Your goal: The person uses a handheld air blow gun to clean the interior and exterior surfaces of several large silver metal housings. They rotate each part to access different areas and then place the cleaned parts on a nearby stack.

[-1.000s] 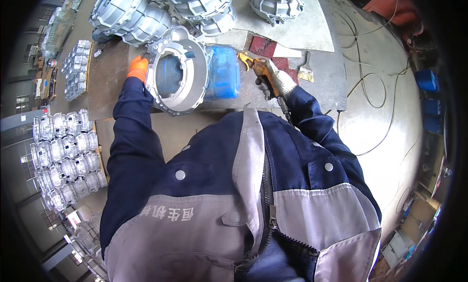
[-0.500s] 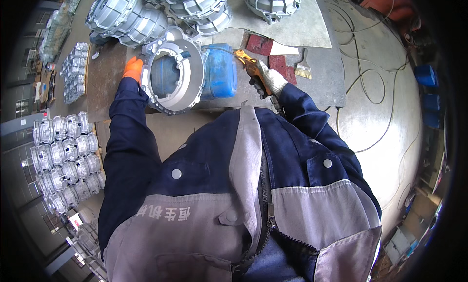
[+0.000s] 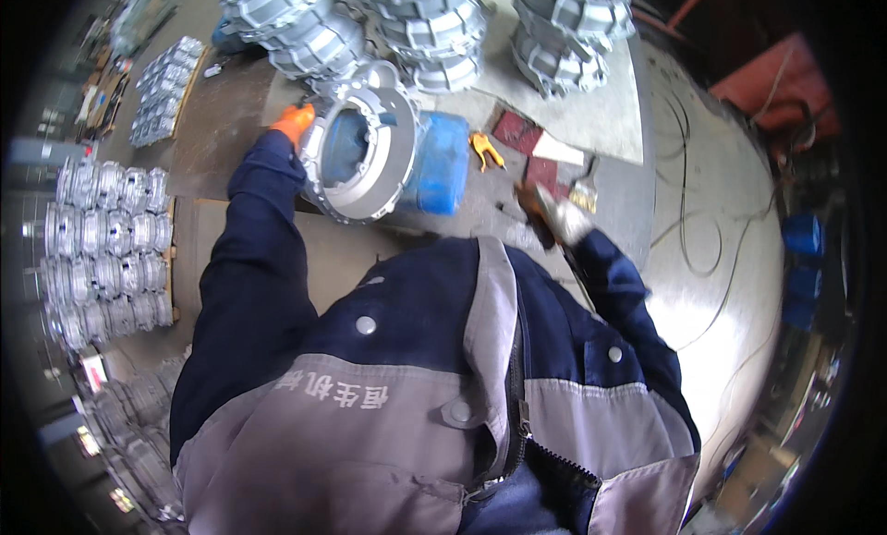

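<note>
A silver cast-metal ring housing (image 3: 399,151) stands tilted at the table's near edge, its opening facing me. Through and behind it shows a blue plastic canister (image 3: 443,165). My left hand (image 3: 294,122), in an orange glove, is closed on the housing's left rim. To the right, my right hand (image 3: 565,219) wears a white glove and is wrapped round a hand tool (image 3: 533,213) with a brown-orange body and dark fittings; motion blurs it, and its exact kind is unclear. A yellow forked tool (image 3: 485,151) lies on the table between canister and red pads.
Stacks of similar housings (image 3: 430,36) stand along the table's far side. Dark red abrasive pads (image 3: 517,131) and a paintbrush (image 3: 584,191) lie near my right hand. Cables (image 3: 686,156) loop over the floor at right. Racked castings (image 3: 111,239) stand at left.
My right hand has moved right and nearer to me with its tool, away from the yellow forked tool, which now shows alone on the table. My left hand remains on the housing. The view has shifted.
</note>
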The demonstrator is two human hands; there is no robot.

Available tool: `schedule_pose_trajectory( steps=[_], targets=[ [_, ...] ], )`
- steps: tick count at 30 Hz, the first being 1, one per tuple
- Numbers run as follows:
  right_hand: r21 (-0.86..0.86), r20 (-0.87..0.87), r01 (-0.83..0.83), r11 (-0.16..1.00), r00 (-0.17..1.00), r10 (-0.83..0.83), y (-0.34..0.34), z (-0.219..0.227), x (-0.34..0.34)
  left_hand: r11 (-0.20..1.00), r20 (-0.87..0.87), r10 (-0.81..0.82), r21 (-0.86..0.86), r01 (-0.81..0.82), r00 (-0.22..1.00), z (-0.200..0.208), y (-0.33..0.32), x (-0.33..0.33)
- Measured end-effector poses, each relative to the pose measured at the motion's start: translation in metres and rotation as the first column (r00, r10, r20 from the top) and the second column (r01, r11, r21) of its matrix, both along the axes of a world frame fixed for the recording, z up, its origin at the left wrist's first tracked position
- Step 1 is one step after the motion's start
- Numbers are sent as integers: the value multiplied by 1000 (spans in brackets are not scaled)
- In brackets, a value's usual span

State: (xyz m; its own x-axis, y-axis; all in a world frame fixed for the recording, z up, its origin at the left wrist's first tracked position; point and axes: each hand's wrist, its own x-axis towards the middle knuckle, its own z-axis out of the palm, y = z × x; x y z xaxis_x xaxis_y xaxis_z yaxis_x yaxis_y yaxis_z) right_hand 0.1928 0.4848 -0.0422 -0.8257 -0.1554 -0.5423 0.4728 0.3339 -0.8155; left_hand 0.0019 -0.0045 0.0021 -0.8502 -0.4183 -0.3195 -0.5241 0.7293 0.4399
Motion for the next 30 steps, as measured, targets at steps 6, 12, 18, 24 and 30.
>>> schedule_pose_trajectory(
  steps=[6, 12, 18, 24, 30],
  targets=[
    [-686, 196, 230, 690, 972, -129, 23, 40, 46, 971, -145, -180, 131, 199, 973, -43, -45, 6],
    [-787, 262, 442, 430, 871, -416, 45, 38, 39, 776, -182, 31, 624, 91, 983, -74, -22, 40],
    [-756, 223, 292, 586, 956, -190, 42, 43, 35, 953, -464, -145, 171, 249, 874, -59, 42, 138],
    [-823, 281, 141, 550, 943, 179, 66, 91, 26, 945, -605, -299, -79, 318, 738, -22, 2, 222],
    [-803, 254, 48, 594, 929, 269, 17, 106, 10, 979, -453, -192, -147, 140, 871, 12, -54, 287]
  ],
)
